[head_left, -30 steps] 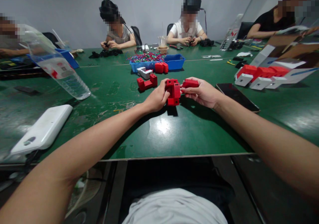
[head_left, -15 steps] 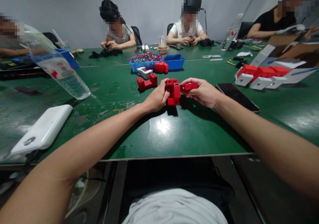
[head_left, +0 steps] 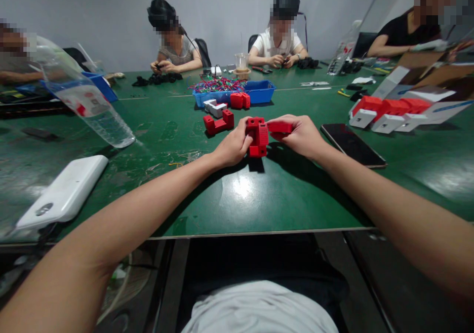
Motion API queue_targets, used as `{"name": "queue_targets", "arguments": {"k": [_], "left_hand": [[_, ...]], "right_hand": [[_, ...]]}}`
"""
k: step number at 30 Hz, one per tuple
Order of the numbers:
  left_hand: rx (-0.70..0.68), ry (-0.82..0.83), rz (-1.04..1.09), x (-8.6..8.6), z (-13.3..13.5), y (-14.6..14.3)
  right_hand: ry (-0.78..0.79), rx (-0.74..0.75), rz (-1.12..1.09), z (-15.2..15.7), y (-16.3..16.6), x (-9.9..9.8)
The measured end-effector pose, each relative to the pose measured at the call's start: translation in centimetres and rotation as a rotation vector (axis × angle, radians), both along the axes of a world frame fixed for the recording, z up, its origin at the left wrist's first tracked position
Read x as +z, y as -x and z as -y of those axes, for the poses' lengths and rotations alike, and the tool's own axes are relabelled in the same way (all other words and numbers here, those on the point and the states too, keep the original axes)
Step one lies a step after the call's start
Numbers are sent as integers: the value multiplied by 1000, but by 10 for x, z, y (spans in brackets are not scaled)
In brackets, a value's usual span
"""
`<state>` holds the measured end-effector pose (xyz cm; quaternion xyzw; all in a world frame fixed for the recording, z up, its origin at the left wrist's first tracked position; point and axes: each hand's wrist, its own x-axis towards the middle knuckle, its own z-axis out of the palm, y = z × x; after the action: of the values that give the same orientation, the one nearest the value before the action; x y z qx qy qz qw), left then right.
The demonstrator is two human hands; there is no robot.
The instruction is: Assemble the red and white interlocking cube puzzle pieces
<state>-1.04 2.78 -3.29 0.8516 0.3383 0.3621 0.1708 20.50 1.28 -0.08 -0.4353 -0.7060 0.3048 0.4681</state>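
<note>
Red block (head_left: 262, 134), one: gripped in left hand (head_left: 231, 146), over the table (head_left: 207, 209), inward of its near edge's middle. Red piece (head_left: 279, 127), one: pinched by right hand (head_left: 304, 134), alongside; seemingly unjoined, work unfinished. Red bracket (head_left: 219, 124), one: unheld, farther in.

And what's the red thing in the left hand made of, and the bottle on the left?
The red bracket in the left hand looks like hard, fairly matt plastic: crisp edges, neat holes. The water bottle seems thin, glossy plastic, see-through and ribbed.
</note>
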Motion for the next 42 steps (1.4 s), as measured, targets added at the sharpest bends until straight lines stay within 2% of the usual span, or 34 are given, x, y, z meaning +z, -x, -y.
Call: {"name": "queue_targets", "arguments": {"k": [4,12,17,24,32,37,42], "left_hand": [[22,20,-15,0,0,-1],[16,23,-8,1,0,-1],[14,10,-7,0,0,0],[18,7,-20,1,-1,-1],[19,26,-21,2,1,-1],[20,31,-13,2,2,-1],[14,41,-7,3,2,-2]], "right_hand": [[-137,-19,209,2,0,-2],[-198,-183,386,10,5,-2],[-222,-219,399,11,5,1],[-208,-209,292,5,5,-3],[-7,-24,8,-3,4,-5],[208,12,-190,2,7,2],[512,43,-417,9,11,11]]}}
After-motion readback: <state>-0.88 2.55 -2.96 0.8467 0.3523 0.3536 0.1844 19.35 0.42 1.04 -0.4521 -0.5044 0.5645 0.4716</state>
